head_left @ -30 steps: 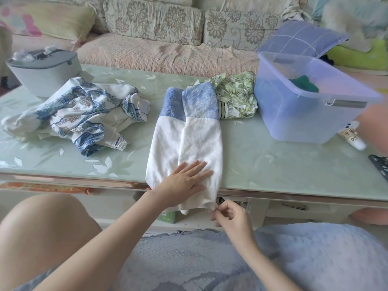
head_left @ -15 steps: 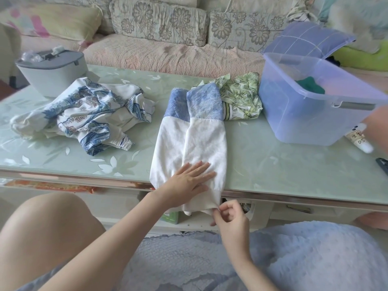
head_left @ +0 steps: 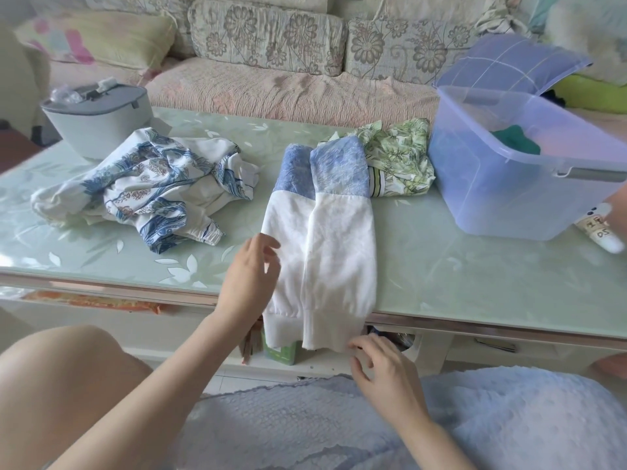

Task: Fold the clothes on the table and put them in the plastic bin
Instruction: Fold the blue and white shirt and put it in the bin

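Table (head_left: pixel 441 266): glass-topped; the clothes to be folded are carried on it.
Plastic bin (head_left: pixel 502 205): open-topped, stood at the far right of the table; a dark green item (head_left: pixel 515 140) is seen inside.
Patterned heap (head_left: pixel 146 188): blue-and-white garment, crumpled left of centre, not yet folded.
White garment (head_left: pixel 332 249): blue-topped, folded lengthwise into a strip at table centre; the hem end hangs over the near edge.
Green print garment (head_left: pixel 397 157): bunched between the strip's top and the bin.
Left hand (head_left: pixel 251 279): fingers relaxed and spread at the strip's left edge; nothing is gripped.
Right hand (head_left: pixel 383 364): fingers curled at the hem's right corner; whether fabric is pinched cannot be told.
Step in hand (judged): the hem is to be brought up toward the blue band. Both hem corners should be taken, side edges kept aligned, and the crease pressed flat before transfer to the bin.
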Available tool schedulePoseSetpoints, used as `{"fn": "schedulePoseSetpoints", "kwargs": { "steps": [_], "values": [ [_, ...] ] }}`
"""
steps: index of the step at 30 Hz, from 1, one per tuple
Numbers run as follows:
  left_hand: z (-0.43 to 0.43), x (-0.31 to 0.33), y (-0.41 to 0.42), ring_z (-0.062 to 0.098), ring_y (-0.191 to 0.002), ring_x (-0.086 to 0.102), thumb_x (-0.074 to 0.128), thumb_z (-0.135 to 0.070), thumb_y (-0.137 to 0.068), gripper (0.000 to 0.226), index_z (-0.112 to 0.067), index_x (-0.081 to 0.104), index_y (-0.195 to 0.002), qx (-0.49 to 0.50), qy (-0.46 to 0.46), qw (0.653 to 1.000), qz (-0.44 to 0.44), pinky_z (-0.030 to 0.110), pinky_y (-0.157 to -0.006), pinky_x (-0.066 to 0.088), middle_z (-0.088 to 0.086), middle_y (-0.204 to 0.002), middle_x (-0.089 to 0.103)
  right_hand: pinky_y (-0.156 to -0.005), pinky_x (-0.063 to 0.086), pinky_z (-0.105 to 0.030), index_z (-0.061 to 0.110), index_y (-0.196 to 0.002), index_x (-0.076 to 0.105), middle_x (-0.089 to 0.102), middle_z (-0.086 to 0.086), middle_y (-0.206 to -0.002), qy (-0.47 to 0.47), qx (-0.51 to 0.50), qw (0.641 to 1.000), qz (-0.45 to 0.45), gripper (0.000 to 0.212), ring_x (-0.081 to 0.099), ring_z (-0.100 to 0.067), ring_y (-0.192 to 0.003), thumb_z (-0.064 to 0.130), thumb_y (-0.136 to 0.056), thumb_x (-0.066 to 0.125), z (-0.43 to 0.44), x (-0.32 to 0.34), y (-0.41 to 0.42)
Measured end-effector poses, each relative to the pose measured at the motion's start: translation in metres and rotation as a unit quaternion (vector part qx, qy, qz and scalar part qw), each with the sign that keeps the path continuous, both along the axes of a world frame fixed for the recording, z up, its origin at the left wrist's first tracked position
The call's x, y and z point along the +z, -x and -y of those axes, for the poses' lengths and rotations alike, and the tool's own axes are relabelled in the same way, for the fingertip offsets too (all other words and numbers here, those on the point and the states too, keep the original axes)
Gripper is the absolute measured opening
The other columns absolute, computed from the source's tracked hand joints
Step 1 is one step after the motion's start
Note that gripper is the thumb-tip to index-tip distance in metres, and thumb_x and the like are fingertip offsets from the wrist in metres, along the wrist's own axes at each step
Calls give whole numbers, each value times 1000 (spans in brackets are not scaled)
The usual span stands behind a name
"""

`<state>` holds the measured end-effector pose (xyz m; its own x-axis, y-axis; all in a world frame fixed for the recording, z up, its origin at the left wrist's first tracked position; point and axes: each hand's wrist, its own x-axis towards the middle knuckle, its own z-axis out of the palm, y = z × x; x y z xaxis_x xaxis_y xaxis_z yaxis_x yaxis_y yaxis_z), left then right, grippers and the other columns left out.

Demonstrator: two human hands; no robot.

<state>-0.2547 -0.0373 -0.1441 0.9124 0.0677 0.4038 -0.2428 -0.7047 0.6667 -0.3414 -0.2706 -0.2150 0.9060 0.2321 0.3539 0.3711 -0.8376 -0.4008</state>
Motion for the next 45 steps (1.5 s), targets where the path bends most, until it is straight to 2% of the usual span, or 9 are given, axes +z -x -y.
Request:
{"fn": "schedulePoseSetpoints", "kwargs": {
  "steps": [3, 7, 17, 21, 24, 27, 31, 38, 45],
  "values": [
    [-15, -9, 5, 23, -98, 49, 48, 18, -68, 55, -15, 56, -111, -63, -152, 986, 29, 36, -83, 44, 4, -105, 57, -91, 46, -20, 22, -114, 58, 51, 8, -115, 48, 47, 996, 63, 55, 48, -9, -104, -4, -66, 66, 5, 10, -12],
    [-34, -21, 13, 20, -115, 43, 53, 23, -52, 85, -22, 47, -124, -160, -316, 932, 77, 35, -98, 39, 1, -122, 51, -116, 21, -37, 23, -149, 25, 23, 1, -156, 225, 166, 953, 114, 93, 23, -20, -142, -10, -69, 61, 22, 35, -51],
    [-42, -41, 21, 22, -133, 37, 52, 17, -64, 89, -24, 34, -141, -286, -442, 840, 131, 38, -112, 29, 9, -145, 38, -114, 30, -33, 25, -142, 25, 22, -6, -156, 258, 314, 906, 119, 86, 25, -21, -143, -16, -74, 60, 33, 26, -86],
    [-37, -42, 11, 24, -119, 48, 68, 4, -72, 61, -20, 50, -125, -299, -407, 844, 177, 35, -104, 39, 6, -134, 46, -102, 45, -37, 14, -119, 63, 50, -10, -140, 224, 313, 898, 215, 49, 48, -26, -129, -1, -100, 20, 29, 29, -88],
    [-32, -32, 7, 20, -103, 56, 53, -16, -90, 17, -17, 59, -106, -303, -335, 866, 217, 33, -94, 45, 3, -115, 61, -97, 50, -38, 16, -109, 68, 60, -3, -129, 111, 303, 935, 149, 41, 56, -20, -121, -1, -95, 35, 23, 35, -85],
    [-21, -14, 15, 9, -89, 64, 50, -29, -93, 18, -21, 65, -99, -219, -79, 971, 46, 20, -78, 48, -8, -96, 69, -78, 55, -38, 40, -105, 63, 72, -1, -105, -87, 217, 969, -76, 23, 69, -22, -95, 28, -93, 48, 18, 52, -79],
    [-10, -5, -4, 7, -53, 40, 55, -38, -90, 25, -24, 54, -69, -64, 226, 966, -104, 26, -52, 32, -12, -56, 44, -72, 48, -34, 33, -89, 64, 71, 1, -80, -290, 53, 937, -188, 16, 66, -17, -78, 29, -96, 50, 3, 80, -97],
    [-13, -13, -20, 19, -88, 58, 57, -29, -92, 41, -16, 45, -129, 52, 30, 988, -145, 32, -71, 48, 3, -108, 55, -67, 43, -30, 18, -105, 57, 62, 1, -84, -109, -102, 973, -176, 19, 58, -19, -78, 19, -87, 63, -10, 69, -113],
    [-14, -15, -17, 10, -91, 54, 69, -24, -83, 38, -24, 58, -119, -4, 32, 989, -142, 22, -73, 42, -3, -117, 46, -106, 33, -29, 22, -112, 69, 60, 4, -125, 75, 67, 994, 40, 39, 47, -19, -119, 0, -81, 65, 0, 59, -101]
  ]
}}
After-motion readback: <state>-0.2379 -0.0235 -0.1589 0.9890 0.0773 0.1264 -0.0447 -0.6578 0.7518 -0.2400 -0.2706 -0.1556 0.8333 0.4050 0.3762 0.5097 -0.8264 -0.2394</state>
